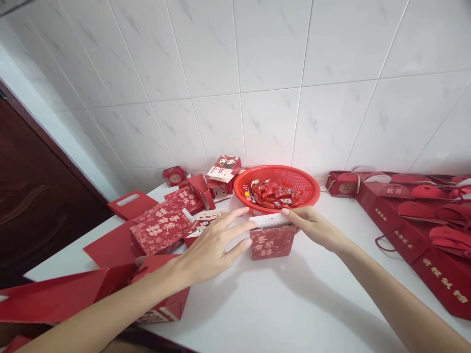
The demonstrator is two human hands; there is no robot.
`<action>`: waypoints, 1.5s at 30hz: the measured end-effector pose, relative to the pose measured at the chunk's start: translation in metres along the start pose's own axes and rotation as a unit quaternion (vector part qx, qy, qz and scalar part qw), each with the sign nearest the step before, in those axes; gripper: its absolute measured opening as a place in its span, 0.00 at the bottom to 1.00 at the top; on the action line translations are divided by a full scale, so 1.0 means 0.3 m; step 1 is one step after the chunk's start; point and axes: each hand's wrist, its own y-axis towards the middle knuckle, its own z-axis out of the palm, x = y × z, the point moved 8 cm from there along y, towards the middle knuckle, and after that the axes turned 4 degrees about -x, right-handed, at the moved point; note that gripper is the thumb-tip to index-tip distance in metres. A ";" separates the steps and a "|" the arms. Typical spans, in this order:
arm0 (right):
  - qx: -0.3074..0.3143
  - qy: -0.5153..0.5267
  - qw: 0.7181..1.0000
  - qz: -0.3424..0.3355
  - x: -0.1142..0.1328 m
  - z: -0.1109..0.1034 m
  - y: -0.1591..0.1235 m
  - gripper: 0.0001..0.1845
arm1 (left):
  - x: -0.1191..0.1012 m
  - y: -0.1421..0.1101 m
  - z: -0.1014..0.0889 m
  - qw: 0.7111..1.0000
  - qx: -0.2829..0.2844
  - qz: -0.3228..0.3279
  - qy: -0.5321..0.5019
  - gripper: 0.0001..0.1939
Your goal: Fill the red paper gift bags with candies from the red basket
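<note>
Tiled wall [272,54] along the far side. White table [290,309] below it; dark door [40,191] at far left. Right: gift boxes [408,247] in close rows, red, gold lettering on their sides. Left: red cartons [158,233], scattered, some overlapping. Red basket [315,193] at the far middle. Left hand [219,242]: fingers spread at the box's left edge; contact unclear. Right hand [312,225]: pinching the box's right top edge, thumb uppermost. Box [273,245]: mid-table, just near of basket, pale flap up, lettered front. Wrapped sweets [281,192] lie in basket.
</note>
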 end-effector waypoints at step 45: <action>-0.267 0.027 0.963 0.035 -0.200 -0.322 0.407 0.05 | 0.201 0.558 0.353 0.936 0.332 -0.083 -0.081 0.22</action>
